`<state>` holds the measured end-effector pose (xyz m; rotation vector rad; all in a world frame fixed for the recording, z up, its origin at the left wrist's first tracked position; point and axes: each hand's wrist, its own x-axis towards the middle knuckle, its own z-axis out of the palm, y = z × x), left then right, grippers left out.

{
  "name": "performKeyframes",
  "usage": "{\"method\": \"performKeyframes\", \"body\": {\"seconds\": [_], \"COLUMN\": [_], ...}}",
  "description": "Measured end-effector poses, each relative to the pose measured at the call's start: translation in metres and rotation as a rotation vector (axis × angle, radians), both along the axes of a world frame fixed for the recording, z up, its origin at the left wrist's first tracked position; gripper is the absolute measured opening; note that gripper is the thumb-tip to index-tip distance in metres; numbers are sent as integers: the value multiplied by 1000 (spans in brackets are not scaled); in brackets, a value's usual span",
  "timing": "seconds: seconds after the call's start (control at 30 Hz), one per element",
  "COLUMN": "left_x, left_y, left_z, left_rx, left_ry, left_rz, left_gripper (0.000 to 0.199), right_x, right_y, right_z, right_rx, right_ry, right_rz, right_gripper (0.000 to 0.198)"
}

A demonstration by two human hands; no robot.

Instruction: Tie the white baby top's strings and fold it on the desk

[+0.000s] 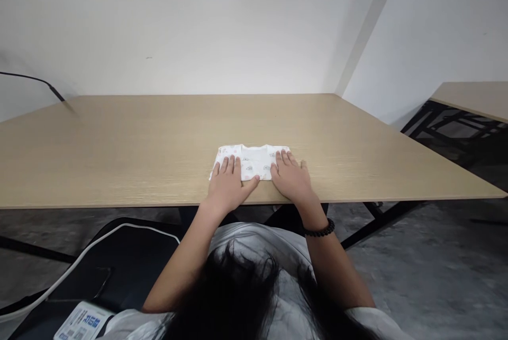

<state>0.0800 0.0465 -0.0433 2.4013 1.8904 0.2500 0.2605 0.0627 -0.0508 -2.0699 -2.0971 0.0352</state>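
Note:
A small white garment (pixel 256 159) with a printed pattern lies folded flat on the table, close to the front edge. Its far edge dips in the middle like a neckline, so it looks like a baby's shirt. My left hand (pixel 228 184) rests palm down on its left end, fingers stretched out and thumb along the near edge. On the right end lies my right hand (pixel 291 176), also flat with fingers spread. Both hands cover the near corners of the cloth. A dark bead bracelet (pixel 320 228) circles my right wrist.
The wooden table (pixel 138 144) reaches back to a white wall (pixel 198 38). A black cable (pixel 39 80) hangs over its left rear corner. Below left are a black chair (pixel 130 260), a white cord (pixel 91 245) and a white labelled box (pixel 83 321). Another table (pixel 476 97) stands at right.

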Motion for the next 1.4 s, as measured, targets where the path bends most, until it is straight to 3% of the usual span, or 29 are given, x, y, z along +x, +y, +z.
{"method": "performKeyframes", "body": {"seconds": [0.13,0.23,0.3,0.4,0.5,0.7,0.87,1.2,1.4], "left_x": [-17,-29,-38,-53,-68,-81,-81,-77,-62], "left_y": [-5,-7,-6,-2,3,12,14,8,-3], "left_z": [-3,-5,-4,1,5,-4,-11,-5,0], "left_rx": [34,78,101,152,178,171,144,163,334], "left_ry": [-42,-74,-102,-173,-313,-562,-621,-632,-561], "left_rz": [117,187,231,259,224,147,128,143,1], "left_gripper": [97,94,82,57,45,31,27,25,26], "right_x": [17,22,18,4,-13,-30,-29,-26,-18], "right_y": [-5,-7,-7,-3,6,24,27,26,22], "right_z": [-1,1,5,11,16,19,13,1,2], "right_rx": [51,147,248,312,243,145,186,255,282], "right_ry": [41,24,26,96,149,127,236,592,721], "right_rz": [-123,-138,-36,255,386,298,332,393,390], "right_gripper": [60,57,54,48,38,24,21,13,10]}}
